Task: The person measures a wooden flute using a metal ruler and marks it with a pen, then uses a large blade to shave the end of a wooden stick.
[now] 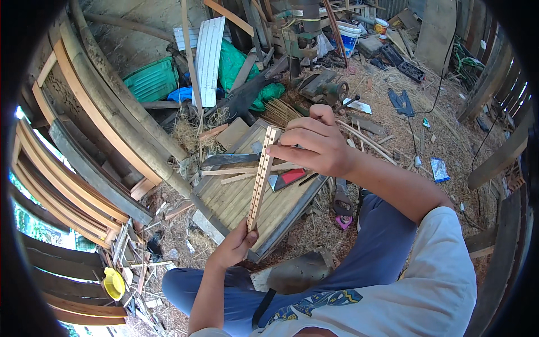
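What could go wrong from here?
The drilled wooden strip is slim, so it might crack at its row of holes if the left hand and right hand bend it. Should either grip slip, it could drop onto the loose wooden sticks lying on the slatted panel below. The handsaw lies close to the right trouser leg, so a shifting knee might catch it.

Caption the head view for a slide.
Left hand and right hand hold a hole-lined wooden strip at a slant over a slatted wooden board.
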Demonstrator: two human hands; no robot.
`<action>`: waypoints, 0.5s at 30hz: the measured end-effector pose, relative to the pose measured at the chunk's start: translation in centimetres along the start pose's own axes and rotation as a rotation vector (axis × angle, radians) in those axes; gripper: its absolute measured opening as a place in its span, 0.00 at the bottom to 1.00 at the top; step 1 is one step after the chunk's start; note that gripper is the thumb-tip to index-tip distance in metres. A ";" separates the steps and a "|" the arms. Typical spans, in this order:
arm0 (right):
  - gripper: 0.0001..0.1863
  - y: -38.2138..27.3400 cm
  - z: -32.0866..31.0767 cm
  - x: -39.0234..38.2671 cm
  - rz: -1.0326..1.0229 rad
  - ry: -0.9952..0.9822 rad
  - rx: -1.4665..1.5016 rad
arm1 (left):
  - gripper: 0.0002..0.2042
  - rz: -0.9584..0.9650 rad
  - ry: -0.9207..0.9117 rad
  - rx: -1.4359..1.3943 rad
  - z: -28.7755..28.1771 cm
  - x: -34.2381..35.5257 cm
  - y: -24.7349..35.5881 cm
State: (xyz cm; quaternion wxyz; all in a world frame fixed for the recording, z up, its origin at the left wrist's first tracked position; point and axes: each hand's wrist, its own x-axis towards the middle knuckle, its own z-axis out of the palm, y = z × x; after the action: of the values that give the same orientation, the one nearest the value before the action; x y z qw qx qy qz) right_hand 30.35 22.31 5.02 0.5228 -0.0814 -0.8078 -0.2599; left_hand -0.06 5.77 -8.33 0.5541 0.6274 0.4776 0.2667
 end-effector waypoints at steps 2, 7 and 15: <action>0.14 0.1 0.2 -0.1 0.006 0.012 0.017 | 0.05 0.000 0.001 -0.042 0.0 0.0 -0.3; 0.12 -0.1 0.1 -0.2 0.025 -0.016 0.022 | 0.06 0.010 0.007 0.008 -0.1 -0.2 -0.6; 0.11 0.5 0.4 -0.7 0.032 -0.132 0.072 | 0.08 0.049 0.051 0.134 -0.9 -0.8 0.4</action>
State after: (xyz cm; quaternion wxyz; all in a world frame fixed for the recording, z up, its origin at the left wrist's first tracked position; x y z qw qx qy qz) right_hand 30.55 23.04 4.42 0.4751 -0.0922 -0.8479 -0.2165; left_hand -0.97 5.49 -7.57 0.4919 0.6676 0.4929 0.2634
